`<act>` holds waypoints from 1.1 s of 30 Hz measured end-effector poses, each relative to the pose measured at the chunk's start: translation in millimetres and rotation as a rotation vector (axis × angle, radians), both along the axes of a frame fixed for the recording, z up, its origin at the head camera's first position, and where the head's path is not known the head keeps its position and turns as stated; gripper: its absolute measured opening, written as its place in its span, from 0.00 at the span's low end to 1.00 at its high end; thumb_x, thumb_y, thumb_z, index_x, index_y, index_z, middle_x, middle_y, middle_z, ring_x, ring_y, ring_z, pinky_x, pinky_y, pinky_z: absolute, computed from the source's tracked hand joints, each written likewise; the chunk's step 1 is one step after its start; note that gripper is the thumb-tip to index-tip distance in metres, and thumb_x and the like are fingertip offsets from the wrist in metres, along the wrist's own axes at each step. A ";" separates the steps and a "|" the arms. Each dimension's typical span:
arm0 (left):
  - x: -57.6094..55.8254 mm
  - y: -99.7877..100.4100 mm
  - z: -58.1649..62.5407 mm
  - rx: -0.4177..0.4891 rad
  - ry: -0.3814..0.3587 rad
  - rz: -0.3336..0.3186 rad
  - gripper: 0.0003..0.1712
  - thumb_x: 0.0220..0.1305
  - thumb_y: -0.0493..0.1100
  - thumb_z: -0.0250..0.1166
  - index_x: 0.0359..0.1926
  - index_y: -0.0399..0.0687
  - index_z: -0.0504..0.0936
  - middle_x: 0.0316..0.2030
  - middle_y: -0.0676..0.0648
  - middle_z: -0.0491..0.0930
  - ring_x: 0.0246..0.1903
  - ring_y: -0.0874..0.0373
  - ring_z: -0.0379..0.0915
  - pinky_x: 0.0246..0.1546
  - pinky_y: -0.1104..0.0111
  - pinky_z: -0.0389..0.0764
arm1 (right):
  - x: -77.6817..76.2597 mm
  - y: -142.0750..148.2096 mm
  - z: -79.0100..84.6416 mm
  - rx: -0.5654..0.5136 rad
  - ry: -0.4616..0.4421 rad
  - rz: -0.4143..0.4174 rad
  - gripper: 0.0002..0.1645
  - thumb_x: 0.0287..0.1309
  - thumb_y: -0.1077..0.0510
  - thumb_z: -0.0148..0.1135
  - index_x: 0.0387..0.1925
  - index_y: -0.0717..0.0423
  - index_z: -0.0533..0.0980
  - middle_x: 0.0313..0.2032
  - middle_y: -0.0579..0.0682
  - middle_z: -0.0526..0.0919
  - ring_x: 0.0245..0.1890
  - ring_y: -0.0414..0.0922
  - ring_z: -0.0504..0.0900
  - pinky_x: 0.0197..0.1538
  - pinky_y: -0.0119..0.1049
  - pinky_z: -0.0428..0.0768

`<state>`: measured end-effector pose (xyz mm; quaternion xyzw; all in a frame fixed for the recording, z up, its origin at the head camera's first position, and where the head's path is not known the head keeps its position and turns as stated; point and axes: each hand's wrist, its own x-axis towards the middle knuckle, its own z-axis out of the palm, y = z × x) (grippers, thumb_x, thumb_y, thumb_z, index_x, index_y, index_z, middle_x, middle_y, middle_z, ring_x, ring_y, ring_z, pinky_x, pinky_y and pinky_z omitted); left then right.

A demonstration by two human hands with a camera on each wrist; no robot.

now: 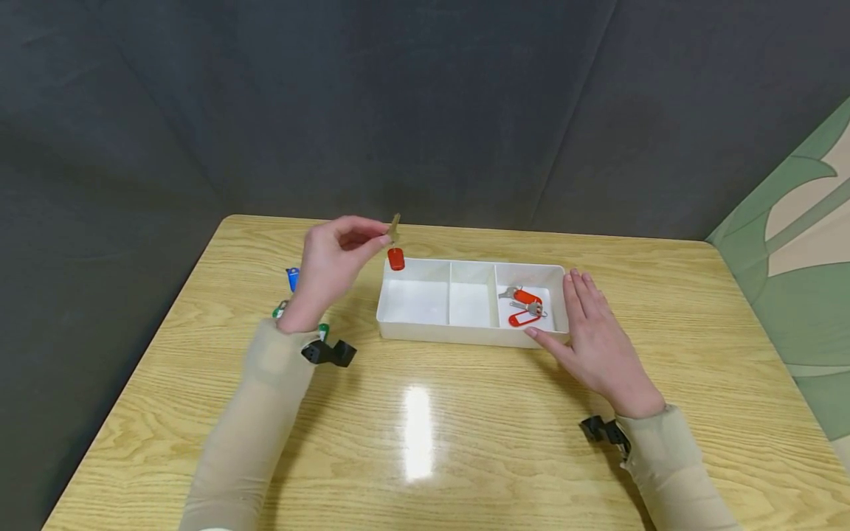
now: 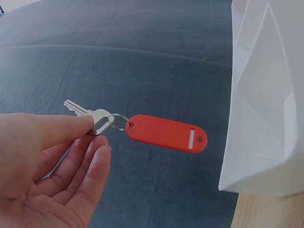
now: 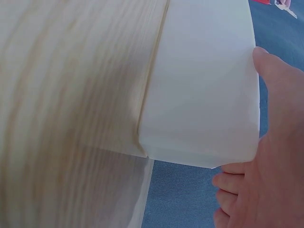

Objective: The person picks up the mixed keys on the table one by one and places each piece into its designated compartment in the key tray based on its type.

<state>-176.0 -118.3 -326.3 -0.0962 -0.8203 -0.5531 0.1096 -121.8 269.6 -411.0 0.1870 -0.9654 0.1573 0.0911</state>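
My left hand [image 1: 332, 258] pinches a key [image 2: 99, 115] between thumb and fingertips, above the left end of a white three-compartment box [image 1: 438, 333]. From the key's ring hangs a red key tag [image 2: 164, 134], clear of the box wall. My right hand [image 1: 600, 346] rests at the box's right end, its thumb on the front rim and its fingers extended along the end wall. Inside the right compartment lie keys [image 1: 529, 308] with red tags [image 1: 527, 296]. The left and middle compartments hold nothing visible.
Partly hidden behind my left wrist, a blue key tag [image 1: 293, 278] and green key tags [image 1: 323, 331] lie on the wooden table [image 1: 498, 428]. A dark curtain [image 1: 398, 110] hangs behind the table, and a green patterned panel [image 1: 817, 295] stands at the right.
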 end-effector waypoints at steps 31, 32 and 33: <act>0.2 43.1 -10.7 0.024 -0.014 -0.149 0.09 0.64 0.37 0.73 0.45 0.46 0.90 0.40 0.53 0.87 0.37 0.59 0.82 0.42 0.66 0.83 | 0.7 0.6 -1.2 0.010 -0.009 -0.008 0.60 0.68 0.32 0.58 0.77 0.72 0.45 0.77 0.69 0.46 0.78 0.61 0.42 0.76 0.52 0.44; 0.0 44.8 -11.5 0.028 -0.014 -0.156 0.08 0.64 0.37 0.73 0.45 0.46 0.90 0.40 0.53 0.87 0.37 0.59 0.82 0.42 0.66 0.83 | 0.7 0.5 -1.0 0.010 -0.011 -0.008 0.60 0.68 0.32 0.58 0.77 0.72 0.45 0.77 0.69 0.46 0.78 0.61 0.42 0.76 0.53 0.44; -0.2 46.5 -12.5 0.031 -0.013 -0.163 0.08 0.64 0.37 0.73 0.45 0.46 0.90 0.40 0.53 0.87 0.36 0.59 0.82 0.42 0.66 0.84 | 0.6 0.5 -0.7 0.012 -0.013 -0.009 0.60 0.68 0.32 0.58 0.77 0.72 0.45 0.77 0.69 0.46 0.78 0.61 0.42 0.76 0.53 0.44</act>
